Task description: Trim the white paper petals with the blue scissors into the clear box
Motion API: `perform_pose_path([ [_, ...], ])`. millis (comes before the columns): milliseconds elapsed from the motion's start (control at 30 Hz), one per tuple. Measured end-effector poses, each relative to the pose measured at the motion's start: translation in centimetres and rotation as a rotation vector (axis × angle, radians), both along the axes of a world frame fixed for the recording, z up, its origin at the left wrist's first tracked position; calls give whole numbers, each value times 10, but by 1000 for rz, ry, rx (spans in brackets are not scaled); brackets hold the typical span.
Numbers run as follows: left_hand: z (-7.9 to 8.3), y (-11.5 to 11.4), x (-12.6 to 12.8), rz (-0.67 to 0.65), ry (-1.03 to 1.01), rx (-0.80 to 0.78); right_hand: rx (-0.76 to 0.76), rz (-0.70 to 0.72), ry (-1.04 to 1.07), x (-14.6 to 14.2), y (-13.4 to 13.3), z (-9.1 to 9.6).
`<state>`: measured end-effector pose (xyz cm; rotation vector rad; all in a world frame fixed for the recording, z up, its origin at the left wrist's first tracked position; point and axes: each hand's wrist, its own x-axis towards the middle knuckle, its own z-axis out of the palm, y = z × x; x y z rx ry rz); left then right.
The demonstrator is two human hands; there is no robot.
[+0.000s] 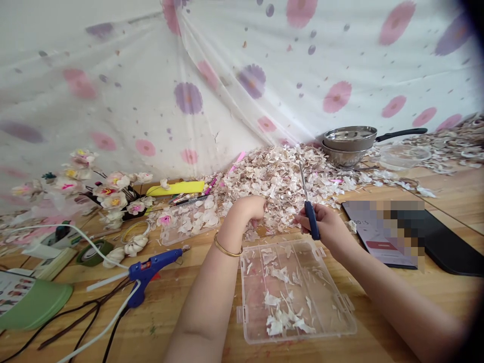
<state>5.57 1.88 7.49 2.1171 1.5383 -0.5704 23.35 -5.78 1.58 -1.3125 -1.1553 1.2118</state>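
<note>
My right hand (321, 222) is closed around the dark blue handles of a pair of scissors (311, 219), whose blades point up and away. My left hand (254, 209), with a gold bangle (228, 248) on its wrist, bends down at the near edge of a heap of papery garlic skins (280, 176). Its fingers curl in and are partly hidden; what they hold, I cannot make out. Between my forearms lies a clear plastic compartment box (297, 292) with some loose skins (289, 321) inside.
At left are a blue glue gun (151, 269), garlic bulbs (135, 245), green tape (91, 253) and handmade flowers (113, 194). To the right lies a phone (378, 237) beside a black case (451, 247). Metal pans (348, 146) stand behind, before a flowered plastic sheet (227, 75).
</note>
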Motion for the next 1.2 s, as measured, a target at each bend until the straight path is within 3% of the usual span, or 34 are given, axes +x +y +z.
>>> perform_pose_path([
  [267,-15,-1,15,21,70,-144,1,-3,-8,-1,-1,1],
  [700,29,-27,-5,-4,-190,-32,15,6,31,-2,-1,-3],
  [933,30,-40,5,17,-478,-102,86,-11,91,-7,-6,10],
  [1200,27,-46,4,99,-574,6,141,-58,114,-8,-13,21],
])
